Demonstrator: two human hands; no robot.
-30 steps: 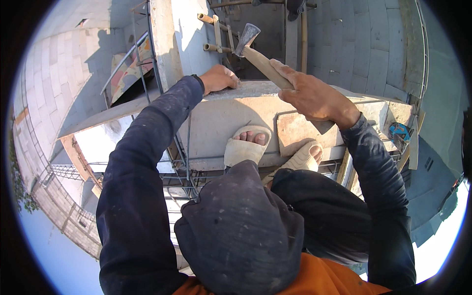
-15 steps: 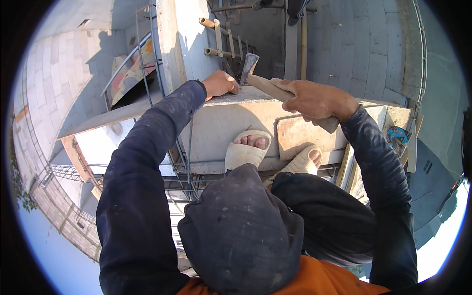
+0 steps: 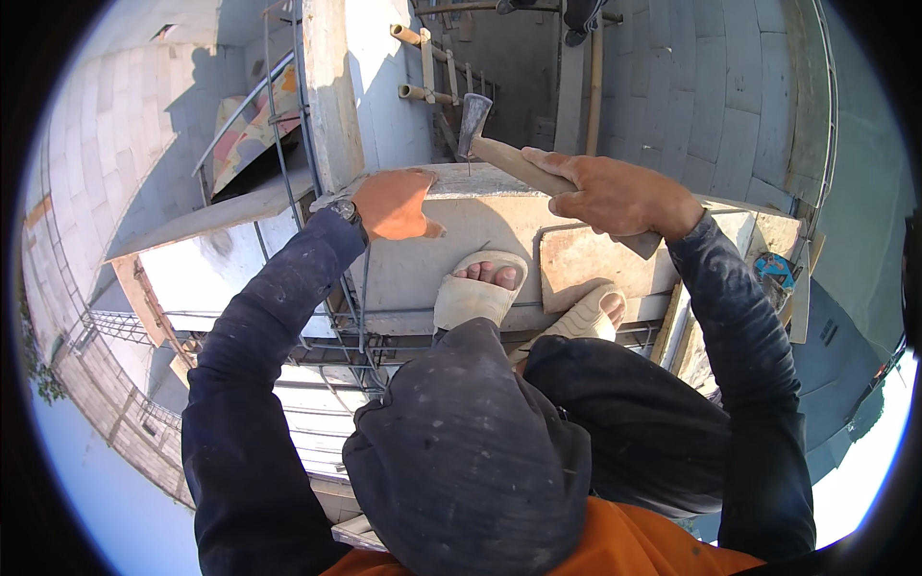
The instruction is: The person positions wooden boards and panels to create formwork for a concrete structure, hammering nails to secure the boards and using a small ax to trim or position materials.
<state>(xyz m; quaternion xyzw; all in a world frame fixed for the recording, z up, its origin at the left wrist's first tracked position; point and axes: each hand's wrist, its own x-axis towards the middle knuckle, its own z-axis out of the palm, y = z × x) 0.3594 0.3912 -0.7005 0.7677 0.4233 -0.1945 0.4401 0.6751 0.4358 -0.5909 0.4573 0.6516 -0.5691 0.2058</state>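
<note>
My right hand [image 3: 624, 197] is wrapped round the wooden handle of a hammer [image 3: 523, 171]. The hammer's metal head hangs just above the top edge of a pale board [image 3: 490, 184]. A thin upright nail [image 3: 470, 167] shows below the head, at that edge; whether they touch I cannot tell. Left of the nail, my left hand [image 3: 394, 204] clasps the same board, its fingers over the top edge and its thumb on the near face. The fingertips are partly hidden.
My sandalled feet [image 3: 477, 300] rest on boards close behind the edge. Steel bars [image 3: 357, 326] stand at the left. Beyond the edge lies a deep drop with a bamboo ladder [image 3: 427, 92]. Another person's shoe [image 3: 576, 36] shows at the top. A blue round object [image 3: 774, 271] sits at right.
My left hand has let go of the nail and moved left and nearer onto the board. The nail now stands by itself. The hammer head has shifted slightly left and up.
</note>
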